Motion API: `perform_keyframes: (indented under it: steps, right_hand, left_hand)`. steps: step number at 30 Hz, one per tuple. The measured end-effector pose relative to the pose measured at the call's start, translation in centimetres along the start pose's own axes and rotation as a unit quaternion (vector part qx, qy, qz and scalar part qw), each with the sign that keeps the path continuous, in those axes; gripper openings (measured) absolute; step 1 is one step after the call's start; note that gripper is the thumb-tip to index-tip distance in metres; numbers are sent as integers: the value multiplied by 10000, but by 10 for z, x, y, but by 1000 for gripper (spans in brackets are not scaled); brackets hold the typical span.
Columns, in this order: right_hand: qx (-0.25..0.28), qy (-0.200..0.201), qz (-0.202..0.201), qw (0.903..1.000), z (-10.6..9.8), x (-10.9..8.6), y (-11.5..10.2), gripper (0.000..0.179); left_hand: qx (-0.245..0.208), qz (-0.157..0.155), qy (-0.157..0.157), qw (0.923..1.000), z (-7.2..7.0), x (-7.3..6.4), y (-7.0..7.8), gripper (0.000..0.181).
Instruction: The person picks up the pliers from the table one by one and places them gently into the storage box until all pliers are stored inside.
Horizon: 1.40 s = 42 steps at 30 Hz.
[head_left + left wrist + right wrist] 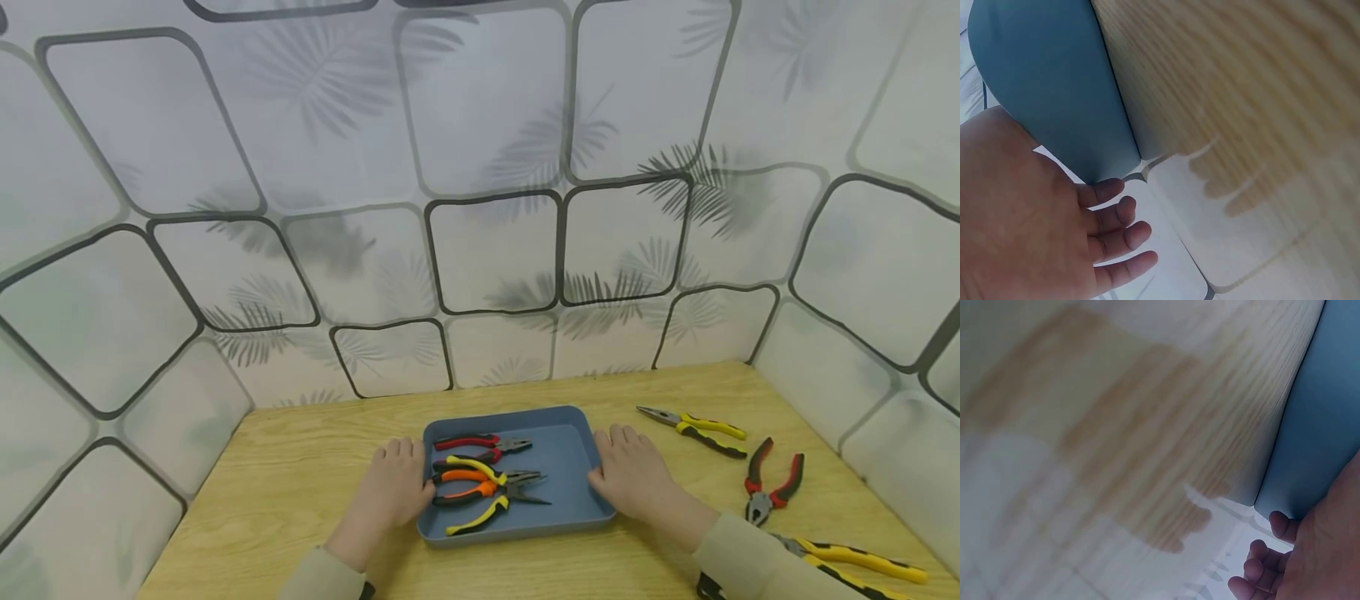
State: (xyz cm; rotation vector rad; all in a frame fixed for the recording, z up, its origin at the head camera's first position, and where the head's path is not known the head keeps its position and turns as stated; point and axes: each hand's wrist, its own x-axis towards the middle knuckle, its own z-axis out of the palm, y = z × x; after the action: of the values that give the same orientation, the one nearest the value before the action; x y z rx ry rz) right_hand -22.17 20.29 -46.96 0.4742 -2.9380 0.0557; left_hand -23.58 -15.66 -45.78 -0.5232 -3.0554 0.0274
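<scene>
A shallow blue-grey tray (566, 475) lies on the table between my two hands. Its left end is held by my left hand (397, 483), thumb at the rim and the other fingers outside the wall. My right hand (633, 468) holds the opposite end, its thumb over the rim. Both wrist views show the loosely bent fingers beside the tray's outer wall, with the thumbs out of sight. Inside the tray's left half are red-and-black pliers (480, 442), orange-and-black pliers (480, 483) and yellow-handled pliers (501, 490); the last two overlap.
Right of the tray lie yellow-and-black long-nose pliers (686, 423), red-and-black pliers (767, 490) and larger yellow-and-black pliers (832, 552), partly behind my right sleeve (738, 550). A dark piece below that sleeve is mostly hidden. A patterned wall (495, 250) borders the wooden table (300, 475).
</scene>
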Motion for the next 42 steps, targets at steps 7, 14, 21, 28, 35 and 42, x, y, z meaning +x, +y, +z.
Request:
perform_keyframes:
  steps: [7, 14, 21, 28, 35, 42]
  right_hand:
    - [-39, 76, -47, 10000, 0, -1, 0, 39]
    - [10, 112, -85, 9999, 0, -2, 1, 37]
    - [-36, 138, -128, 9998, 3, -1, 2, 36]
    - [-74, 88, -164, 9998, 7, 1, 6, 39]
    - [-169, 309, -225, 9991, 11, 2, 8, 36]
    - [-227, 727, -311, 9966, 11, 0, 9, 27]
  left_hand:
    - [68, -82, -31, 9999, 4, -1, 2, 51]
    - [111, -166, -30, 9998, 5, -1, 5, 52]
    - [105, -210, -93, 9997, -1, -4, 7, 51]
    - [147, -253, -110, 9995, -3, -4, 8, 50]
    - [131, -288, -200, 9993, -3, -4, 8, 52]
    - [145, -319, -304, 9989, -2, -2, 8, 52]
